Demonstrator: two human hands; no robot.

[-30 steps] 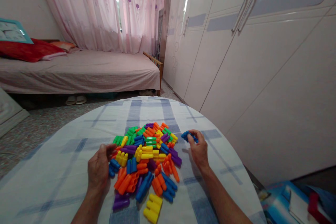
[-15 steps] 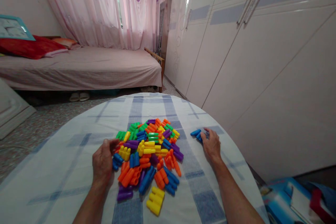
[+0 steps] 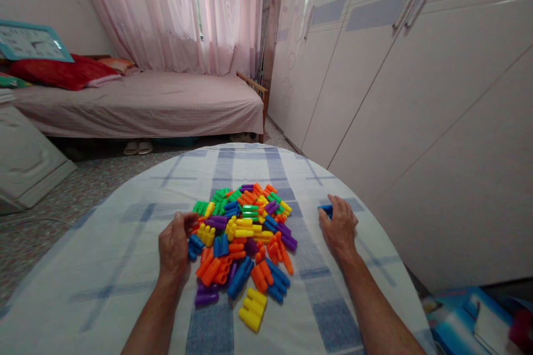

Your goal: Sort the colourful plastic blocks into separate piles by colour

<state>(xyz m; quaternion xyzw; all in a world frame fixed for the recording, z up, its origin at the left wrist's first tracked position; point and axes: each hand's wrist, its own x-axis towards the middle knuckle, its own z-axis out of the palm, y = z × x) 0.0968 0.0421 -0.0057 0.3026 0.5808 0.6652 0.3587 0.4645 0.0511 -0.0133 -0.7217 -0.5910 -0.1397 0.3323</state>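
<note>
My right hand [image 3: 339, 226] is at the right of the table, curled palm down around a blue plastic building block [image 3: 325, 210]. Part of the block shows between thumb and fingers; the rest is hidden beneath the hand. My left hand [image 3: 173, 247] rests against the left edge of a pile of bullet-shaped, joined-tube blocks, its fingers stretched toward them and no block visibly gripped. Close to that hand lie blue blocks [image 3: 195, 247] and a yellow block [image 3: 206, 234]. Orange blocks [image 3: 212, 270], purple blocks [image 3: 207, 294] and green blocks [image 3: 220, 199] fill the pile too.
A checked blue and white cloth [image 3: 125, 266] covers the round table. One yellow block [image 3: 253, 310] lies at the pile's near edge. Beyond stand a bed [image 3: 166, 102] and a tall white wardrobe [image 3: 400, 122]. A blue box [image 3: 470, 316] sits low at the right.
The blue pieces by my right hand have been drawn in under its fingers, and less of them shows. My left hand stays at the pile. The whole view has shifted slightly.
</note>
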